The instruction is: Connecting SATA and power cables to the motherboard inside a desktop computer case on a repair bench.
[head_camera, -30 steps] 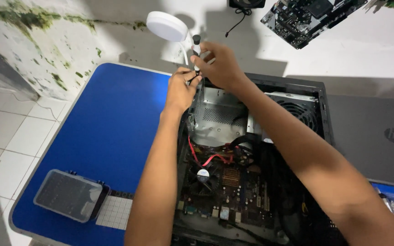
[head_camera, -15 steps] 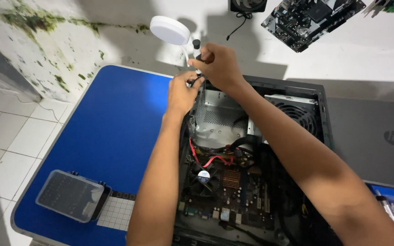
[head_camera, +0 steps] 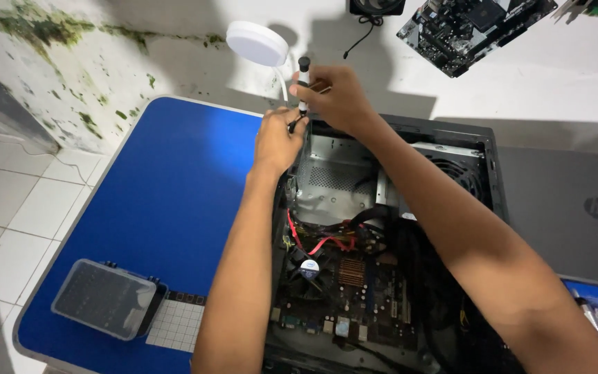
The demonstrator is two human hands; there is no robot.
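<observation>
Nearest the camera, both forearms reach forward over an open computer case (head_camera: pixel 482 149) that lies on its side on a blue surface (head_camera: pixel 167 194). Inside the case a motherboard (head_camera: pixel 354 291) shows, with a small round cooler fan (head_camera: pixel 307 269) and red cables (head_camera: pixel 320 242) above it, and a bare metal bay farther in. At the near left corner of the surface sits a clear plastic box (head_camera: pixel 104 299), just beside a white gridded mat (head_camera: pixel 178 324). To the right lies a closed grey laptop (head_camera: pixel 576 208).

Farther out, at the far edge of the case, the left hand (head_camera: pixel 278 142) has its fingers pressed together around something small and dark at the case rim; what it is cannot be told. The right hand (head_camera: pixel 337 97) is just above it, its fingers pinching a slim screwdriver (head_camera: pixel 303 86) held upright, black cap on top, tip pointing down toward the left hand.

Beyond the hands stands a round white lamp (head_camera: pixel 257 43) against the stained wall, and a bare circuit board (head_camera: pixel 472 28) hangs higher on the right.
</observation>
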